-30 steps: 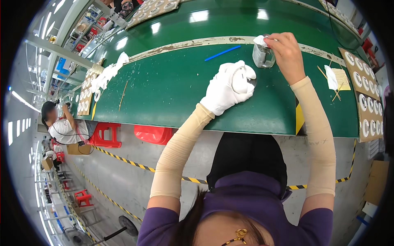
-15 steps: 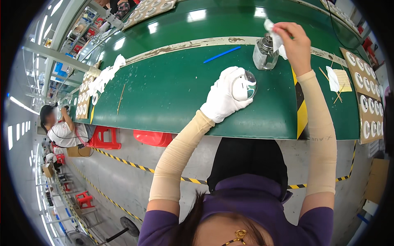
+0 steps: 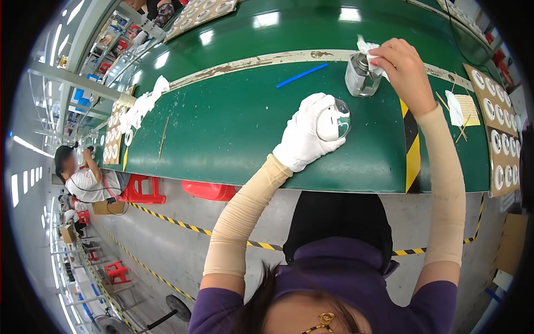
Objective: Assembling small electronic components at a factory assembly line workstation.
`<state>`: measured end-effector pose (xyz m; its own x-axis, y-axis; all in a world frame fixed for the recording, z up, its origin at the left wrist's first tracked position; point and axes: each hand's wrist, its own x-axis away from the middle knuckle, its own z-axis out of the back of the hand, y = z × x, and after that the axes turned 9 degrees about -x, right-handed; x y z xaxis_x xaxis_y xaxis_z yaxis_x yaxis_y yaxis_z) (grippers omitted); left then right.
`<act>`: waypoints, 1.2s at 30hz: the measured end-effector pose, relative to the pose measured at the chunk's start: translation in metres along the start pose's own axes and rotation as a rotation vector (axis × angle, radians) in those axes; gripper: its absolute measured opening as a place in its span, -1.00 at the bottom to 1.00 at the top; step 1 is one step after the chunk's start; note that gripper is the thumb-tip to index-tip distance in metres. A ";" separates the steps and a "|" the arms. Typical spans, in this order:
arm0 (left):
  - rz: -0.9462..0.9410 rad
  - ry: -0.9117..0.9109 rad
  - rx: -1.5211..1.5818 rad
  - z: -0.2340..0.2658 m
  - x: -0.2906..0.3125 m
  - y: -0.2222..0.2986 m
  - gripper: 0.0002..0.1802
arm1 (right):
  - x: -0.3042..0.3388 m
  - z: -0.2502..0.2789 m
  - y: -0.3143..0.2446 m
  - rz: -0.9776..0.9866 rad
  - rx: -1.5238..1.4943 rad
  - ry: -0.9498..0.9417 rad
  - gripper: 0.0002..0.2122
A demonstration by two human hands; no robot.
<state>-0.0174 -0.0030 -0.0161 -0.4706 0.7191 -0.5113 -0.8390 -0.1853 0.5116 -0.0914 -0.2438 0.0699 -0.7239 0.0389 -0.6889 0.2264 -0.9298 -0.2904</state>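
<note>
My left hand [image 3: 305, 133], in a white glove, is closed round a round white device with a clear dome [image 3: 329, 123]; the dome faces right. Bare-fingered, my right hand [image 3: 405, 69] pinches a white wiping cloth [image 3: 369, 50] over the top of a clear glass bottle [image 3: 361, 79]. The cloth touches the bottle's mouth, and part of it hangs down by the neck. The bottle stands upright on the green table [image 3: 233, 122]. A blue pen [image 3: 302, 75] lies to the left of the bottle.
At right, a cardboard tray of white rings [image 3: 500, 128] stands beside a yellowish pad [image 3: 468, 109], thin sticks and another white cloth [image 3: 453, 108]. Crumpled white cloths [image 3: 143, 107] and a stick [image 3: 163, 138] lie at left. A co-worker [image 3: 89, 178] sits far left, near red stools [image 3: 143, 189].
My right hand has lowered the white cloth onto the bottle's mouth. The device in my left hand has turned slightly and shifted a little.
</note>
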 end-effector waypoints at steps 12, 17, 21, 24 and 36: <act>0.040 0.029 0.161 -0.011 -0.003 -0.001 -0.08 | 0.067 -0.076 -0.091 -0.687 -1.023 0.218 -0.88; 0.017 0.017 0.198 -0.009 -0.002 -0.004 -0.10 | 0.078 -0.083 -0.095 -0.737 -1.214 0.285 -0.92; 0.103 -0.003 0.269 -0.008 -0.001 0.000 -0.12 | 0.080 -0.080 -0.102 -0.514 -1.174 0.296 -0.90; 0.009 0.027 0.140 -0.008 -0.005 0.001 -0.11 | 0.065 -0.080 -0.110 -0.755 -1.198 0.350 -0.88; 0.017 -0.009 0.254 -0.011 -0.001 -0.008 -0.07 | 0.069 -0.081 -0.103 -0.820 -1.186 0.412 -0.89</act>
<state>-0.0135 -0.0095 -0.0276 -0.4805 0.7234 -0.4958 -0.7348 -0.0235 0.6779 -0.1122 -0.1162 -0.0018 -0.7243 0.6735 -0.1476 0.3885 0.2218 -0.8944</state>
